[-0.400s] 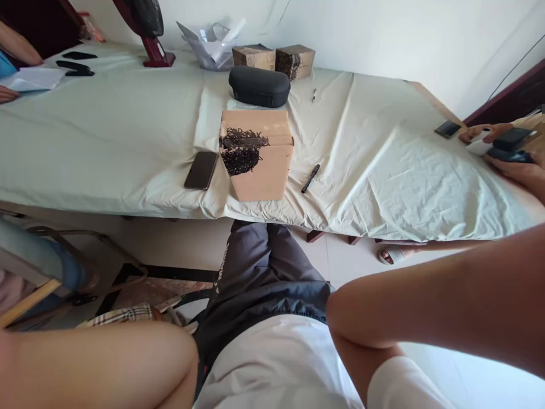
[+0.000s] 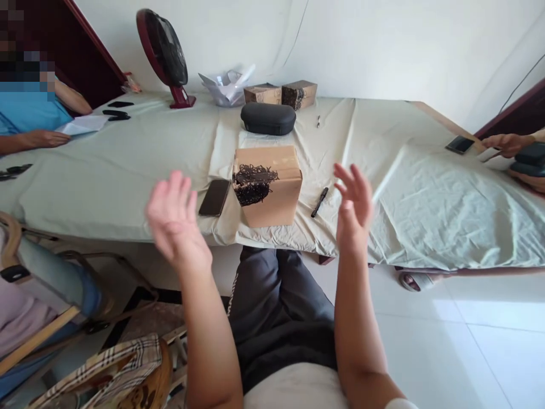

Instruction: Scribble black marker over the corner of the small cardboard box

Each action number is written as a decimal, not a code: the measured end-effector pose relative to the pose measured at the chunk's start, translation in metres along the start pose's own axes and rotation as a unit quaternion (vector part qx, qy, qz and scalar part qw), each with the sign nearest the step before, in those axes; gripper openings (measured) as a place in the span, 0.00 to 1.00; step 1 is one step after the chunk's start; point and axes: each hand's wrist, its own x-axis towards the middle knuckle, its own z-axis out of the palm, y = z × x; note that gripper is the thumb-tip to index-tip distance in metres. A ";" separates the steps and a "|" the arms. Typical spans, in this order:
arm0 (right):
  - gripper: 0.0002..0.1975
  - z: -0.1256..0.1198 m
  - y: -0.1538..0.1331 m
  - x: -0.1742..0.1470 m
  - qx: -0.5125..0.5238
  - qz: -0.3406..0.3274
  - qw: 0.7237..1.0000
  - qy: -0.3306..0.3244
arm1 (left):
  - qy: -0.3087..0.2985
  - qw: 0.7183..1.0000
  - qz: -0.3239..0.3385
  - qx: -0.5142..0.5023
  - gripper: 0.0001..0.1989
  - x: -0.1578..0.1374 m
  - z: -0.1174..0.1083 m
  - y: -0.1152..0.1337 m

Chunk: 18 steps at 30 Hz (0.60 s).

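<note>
The cardboard box (image 2: 267, 184) with black scribble on its front stands on the sheet-covered table (image 2: 106, 170), between the two raised hands and a little beyond their fingertips, touched by neither. A dark phone (image 2: 214, 197) lies just beside the box, close past the left hand's (image 2: 172, 218) fingers (image 2: 179, 184), and a black pen (image 2: 319, 201) lies on the other side, just short of the right hand's (image 2: 355, 204) fingers (image 2: 346, 177). A moment ago only the forearms showed, low at the bottom edge, and no hands; now both hands have come up in front of the table, and the view has tipped up so the fan (image 2: 164, 51) at the far edge shows whole. Both hands are empty, palms turned inward toward each other, fingers loosely spread and slightly curled, holding and touching nothing.
</note>
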 end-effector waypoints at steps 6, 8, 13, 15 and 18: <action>0.56 0.003 0.109 0.002 0.048 0.155 0.961 -0.224 | -0.145 0.975 -0.165 -0.031 0.45 -0.004 -0.003 -0.121; 0.64 0.009 0.132 0.002 0.065 0.178 0.945 -0.266 | -0.213 0.958 -0.182 -0.056 0.49 -0.007 -0.002 -0.150; 0.72 0.020 0.164 -0.003 0.066 0.196 0.931 -0.301 | -0.191 0.951 -0.243 -0.025 0.48 -0.031 -0.001 -0.202; 0.72 0.022 0.169 -0.008 0.052 0.193 0.934 -0.295 | -0.186 0.945 -0.266 -0.036 0.50 -0.043 -0.002 -0.209; 0.67 0.022 0.173 -0.013 0.032 0.177 0.948 -0.261 | -0.187 0.940 -0.282 -0.046 0.50 -0.056 0.001 -0.205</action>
